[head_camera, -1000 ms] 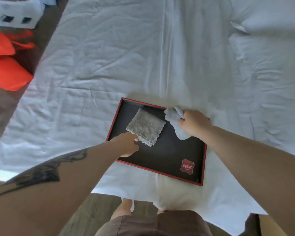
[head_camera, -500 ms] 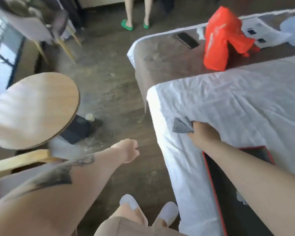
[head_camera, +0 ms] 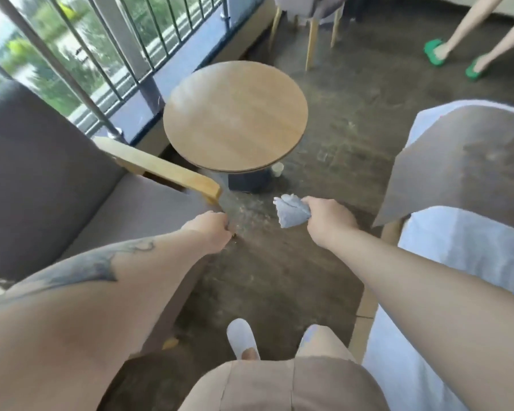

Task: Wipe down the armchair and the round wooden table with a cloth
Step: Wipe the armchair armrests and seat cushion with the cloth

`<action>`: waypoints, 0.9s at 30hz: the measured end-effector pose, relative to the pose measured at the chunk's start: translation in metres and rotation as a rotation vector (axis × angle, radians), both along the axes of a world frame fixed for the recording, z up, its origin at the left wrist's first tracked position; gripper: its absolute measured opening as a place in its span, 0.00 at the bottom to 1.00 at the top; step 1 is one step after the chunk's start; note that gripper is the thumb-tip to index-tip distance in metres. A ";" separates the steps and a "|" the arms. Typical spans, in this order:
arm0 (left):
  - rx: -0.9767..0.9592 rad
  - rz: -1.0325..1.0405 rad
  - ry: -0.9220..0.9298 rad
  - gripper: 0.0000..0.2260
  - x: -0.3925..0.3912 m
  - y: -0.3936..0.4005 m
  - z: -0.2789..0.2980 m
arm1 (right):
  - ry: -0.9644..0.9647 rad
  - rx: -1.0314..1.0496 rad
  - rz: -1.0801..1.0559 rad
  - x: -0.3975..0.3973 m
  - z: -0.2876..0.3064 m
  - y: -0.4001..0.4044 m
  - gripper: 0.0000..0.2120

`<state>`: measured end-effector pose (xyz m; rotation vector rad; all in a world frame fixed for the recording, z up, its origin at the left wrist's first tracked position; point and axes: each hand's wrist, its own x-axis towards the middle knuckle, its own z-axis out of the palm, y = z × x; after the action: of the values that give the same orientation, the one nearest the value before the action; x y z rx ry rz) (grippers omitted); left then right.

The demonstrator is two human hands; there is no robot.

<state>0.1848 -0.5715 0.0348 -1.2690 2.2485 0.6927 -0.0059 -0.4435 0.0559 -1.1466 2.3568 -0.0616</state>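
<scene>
Right hand [head_camera: 328, 222] grips a crumpled pale-blue cloth [head_camera: 291, 214].
Left hand [head_camera: 209, 231] loosely curled (empty); smooth round wooden table [head_camera: 235, 117]; no writing.

The round counter [head_camera: 235, 117] is smooth, matt pale wood; the armchair [head_camera: 42, 161] has grey woven fabric and a wooden arm; the cloth [head_camera: 291, 215] looks soft, perhaps microfibre.

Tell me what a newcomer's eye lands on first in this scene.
First the round wooden table, bare and bright at the centre, by the window railing. Next the grey cloth bunched in the right hand, held above the floor just short of the table. Then the grey armchair at left, its wooden armrest pointing toward the table.
</scene>
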 end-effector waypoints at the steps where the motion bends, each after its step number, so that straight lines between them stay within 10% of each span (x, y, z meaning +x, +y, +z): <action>1: 0.007 0.049 -0.001 0.13 0.008 -0.005 -0.002 | -0.003 0.024 0.039 0.003 0.001 -0.010 0.19; 13: 0.028 0.729 -0.003 0.18 0.100 0.001 -0.028 | 0.083 0.174 0.731 0.031 -0.023 -0.145 0.16; 27: -0.013 1.139 -0.021 0.17 0.338 0.090 -0.032 | -0.015 0.115 1.148 0.324 -0.047 -0.146 0.15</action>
<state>0.5228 -0.4820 0.0031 -2.5170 1.3256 0.9887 0.3183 -0.5894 0.0091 -2.2018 1.3512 0.4471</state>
